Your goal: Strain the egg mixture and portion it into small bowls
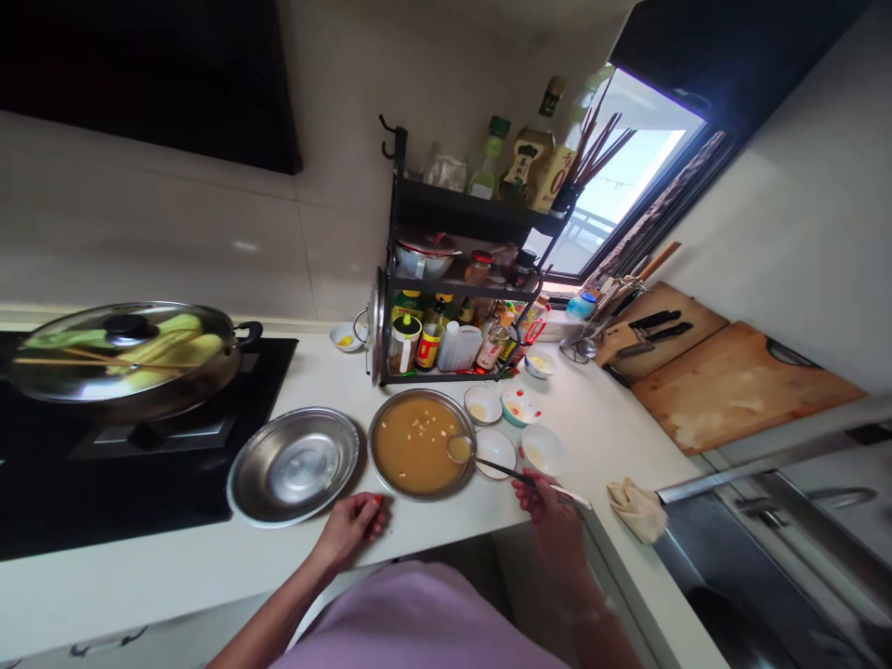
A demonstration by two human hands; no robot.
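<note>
My right hand (547,511) is closed around the handle of a ladle (496,463). The ladle's bowl sits in the brown liquid near the right rim of a round metal basin (372,455); small pale pieces (425,427) float there. My left hand (352,530) rests at the counter's front edge, fingers curled, with a small orange-red spot at the fingertips. What it holds, if anything, I cannot make out. Left of the full basin stands a second metal basin (296,465) with a bare, shiny bottom. Small white bowls (494,448) stand just right of the liquid.
A lidded pan (132,358) with chopsticks and pale green food sits on the black stove (271,381). Behind the basins rises a black rack (480,209) of bottles and jars. At right are a cloth (637,511), cutting boards (745,381), knives (655,325) and a sink (753,548).
</note>
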